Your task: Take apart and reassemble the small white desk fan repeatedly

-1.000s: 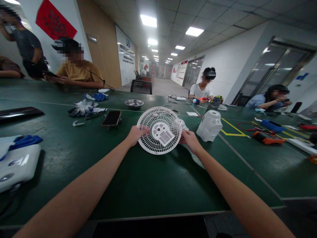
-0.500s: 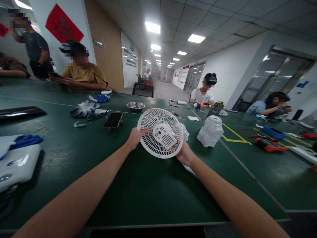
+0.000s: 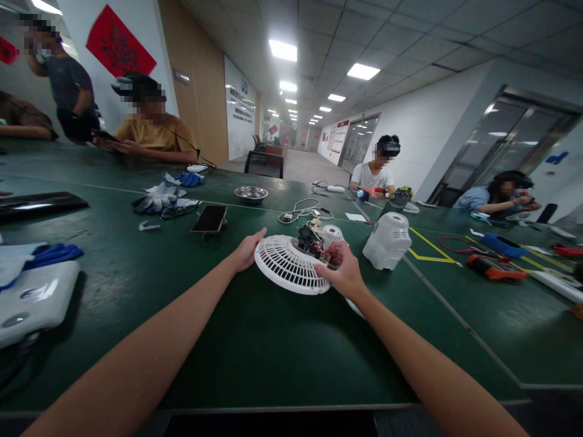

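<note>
White plastic, probably light and fairly stiff, makes up the fan grille (image 3: 286, 267), tilted between the hands above the green table (image 3: 255, 352). At its left rim is the left hand (image 3: 247, 252), thumb raised; I can't tell how firmly its hidden fingers grip. Thumb and fingers of the right hand (image 3: 342, 267) pinch a small part beside the exposed motor (image 3: 308, 241). That motor likely carries most of the weight, and its wiring looks delicate. I'd hold the outer rim on both sides; smooth ribs might slip or crack.
</note>
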`<state>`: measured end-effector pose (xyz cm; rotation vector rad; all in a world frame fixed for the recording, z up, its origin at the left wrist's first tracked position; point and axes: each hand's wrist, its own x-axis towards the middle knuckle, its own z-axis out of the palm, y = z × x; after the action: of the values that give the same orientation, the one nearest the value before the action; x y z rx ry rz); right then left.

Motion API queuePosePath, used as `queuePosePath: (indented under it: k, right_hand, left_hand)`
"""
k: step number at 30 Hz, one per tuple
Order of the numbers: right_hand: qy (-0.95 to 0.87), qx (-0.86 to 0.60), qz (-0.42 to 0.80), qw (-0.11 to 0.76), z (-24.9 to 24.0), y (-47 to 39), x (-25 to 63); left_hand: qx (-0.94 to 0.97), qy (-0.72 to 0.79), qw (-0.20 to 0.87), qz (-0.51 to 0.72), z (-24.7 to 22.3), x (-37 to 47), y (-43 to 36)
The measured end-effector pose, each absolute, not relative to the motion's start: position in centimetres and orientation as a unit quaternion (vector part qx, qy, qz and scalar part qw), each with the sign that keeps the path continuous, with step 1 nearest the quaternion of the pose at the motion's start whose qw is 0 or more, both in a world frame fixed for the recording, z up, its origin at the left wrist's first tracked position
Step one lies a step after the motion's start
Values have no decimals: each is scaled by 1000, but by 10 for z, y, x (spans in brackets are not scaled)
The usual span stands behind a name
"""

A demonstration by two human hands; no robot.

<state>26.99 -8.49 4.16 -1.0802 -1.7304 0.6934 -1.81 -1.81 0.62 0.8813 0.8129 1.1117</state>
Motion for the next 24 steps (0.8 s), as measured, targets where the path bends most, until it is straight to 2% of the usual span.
queuePosePath:
  k: [3, 6, 9, 12, 15, 19, 24]
  right_hand:
    - [-750, -441, 216, 442, 41, -84, 271]
    - [-790, -414, 203, 405, 42, -81, 276]
    - [-781, -417, 170, 432, 41, -72, 284]
    - [-745, -469, 81, 467, 37, -58, 297]
    - [-736, -509, 20, 446, 28, -41, 311]
    - [-743, -538, 13, 398, 13, -24, 325]
    - [-718, -572, 67, 391, 4, -15, 332]
  left_hand:
    - [388, 390, 670, 497, 4, -16, -15]
    - [399, 419, 654, 488, 1, -15, -11]
    - [410, 427, 644, 485, -1, -16, -10]
    - [427, 442, 620, 487, -3, -16, -9]
    - [448, 458, 595, 486, -5, -16, -9]
    - [461, 459, 584, 486, -9, -17, -7]
    - [457, 468, 579, 486, -12, -19, -5]
